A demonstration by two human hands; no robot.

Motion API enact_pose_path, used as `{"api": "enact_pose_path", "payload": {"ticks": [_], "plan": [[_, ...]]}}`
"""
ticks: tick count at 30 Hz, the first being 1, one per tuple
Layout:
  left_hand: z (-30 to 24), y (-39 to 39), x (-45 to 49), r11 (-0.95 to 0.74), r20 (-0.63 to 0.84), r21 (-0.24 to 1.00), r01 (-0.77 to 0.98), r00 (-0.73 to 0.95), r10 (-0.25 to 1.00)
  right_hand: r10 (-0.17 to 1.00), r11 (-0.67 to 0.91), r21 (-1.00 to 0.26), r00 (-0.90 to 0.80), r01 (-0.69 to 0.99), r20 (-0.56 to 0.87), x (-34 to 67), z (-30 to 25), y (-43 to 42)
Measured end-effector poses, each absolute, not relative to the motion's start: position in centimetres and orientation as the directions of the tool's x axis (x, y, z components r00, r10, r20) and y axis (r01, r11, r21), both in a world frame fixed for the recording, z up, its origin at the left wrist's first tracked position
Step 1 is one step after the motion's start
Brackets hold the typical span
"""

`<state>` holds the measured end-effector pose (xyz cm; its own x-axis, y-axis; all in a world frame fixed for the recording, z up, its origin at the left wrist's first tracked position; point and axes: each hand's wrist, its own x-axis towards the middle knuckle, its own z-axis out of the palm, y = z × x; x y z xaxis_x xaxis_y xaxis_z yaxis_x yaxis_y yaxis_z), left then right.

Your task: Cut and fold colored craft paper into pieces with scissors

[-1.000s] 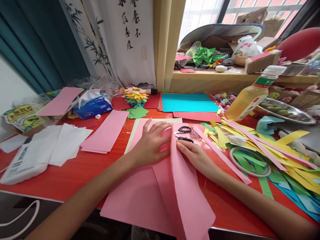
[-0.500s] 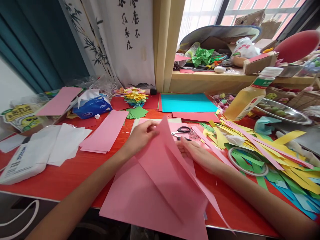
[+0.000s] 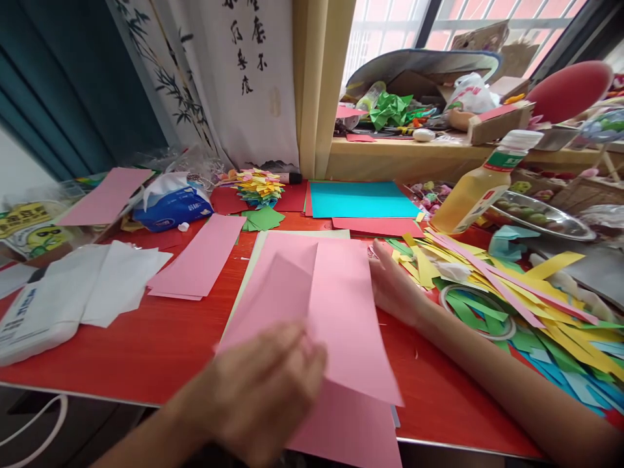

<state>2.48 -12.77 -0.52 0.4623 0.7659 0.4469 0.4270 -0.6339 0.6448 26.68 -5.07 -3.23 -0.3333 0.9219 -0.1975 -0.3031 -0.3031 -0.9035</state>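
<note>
1. On my feed the pink sheet (image 3: pixel 348 312), which carries a crease, lies at the centre of the frame, its lower right corner lifted clear of the layer below.
2. My left hand (image 3: pixel 266 390) is blurred at the bottom centre, its fingers curled and their tips at the crease; I cannot tell whether they pinch the paper or only press on it.
3. My right hand (image 3: pixel 392 289) sits just right of centre, beside the sheet's right edge. Its fingers are stretched out rather than clenched, with the tips partly hidden by the paper.
4. Beneath, I see more pink paper (image 3: pixel 358 422) reaching the bottom of the frame, and a pale green sheet (image 3: pixel 247 276) showing along the upper left edge, all on the red table (image 3: pixel 185 364).
5. Left of centre I have a stack of pink strips (image 3: pixel 199 257); farther left, white tissues (image 3: pixel 124 279), with a blue tissue packet (image 3: pixel 170 208) above them.
6. Above centre sit a multicoloured paper ornament (image 3: pixel 258 188) and a turquoise sheet (image 3: pixel 358 199).
7. At the right I see a heap of coloured cuttings (image 3: pixel 575 331), a roll of tape (image 3: pixel 443 300) and, above them, a bottle (image 3: pixel 470 195) that appears tilted.
</note>
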Motion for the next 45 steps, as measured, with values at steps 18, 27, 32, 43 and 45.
{"api": "enact_pose_path", "payload": {"ticks": [18, 27, 32, 43, 45], "plan": [[0.6, -2.6, 4.9, -0.183, -0.218, 0.8, 0.572, 0.561, 0.799, 0.955, 0.164, -0.893, -0.295, 0.419, 0.037, 26.9, -1.8, -6.0], [-0.8, -3.6, 6.4, -0.374, -0.04, 0.786, 0.492, 0.644, 0.764, 0.848, 0.517, -0.449, -0.505, 0.729, 0.157, 25.5, -1.3, -6.3], [-0.4, -3.6, 6.2, -0.382, -0.014, 0.8, 0.462, 0.652, 0.758, 0.887, 0.383, -0.614, -0.46, 0.69, 0.037, 25.5, -1.1, -6.6], [-0.3, -4.0, 6.5, -0.327, -0.031, 0.843, 0.428, 0.644, 0.764, 0.896, 0.372, -0.68, -0.436, 0.632, 0.085, 25.0, -0.6, -7.5], [-0.3, -4.1, 6.5, -0.316, -0.016, 0.86, 0.401, 0.64, 0.768, 0.895, 0.385, -0.678, -0.431, 0.626, 0.111, 25.0, -0.4, -7.7]]}}
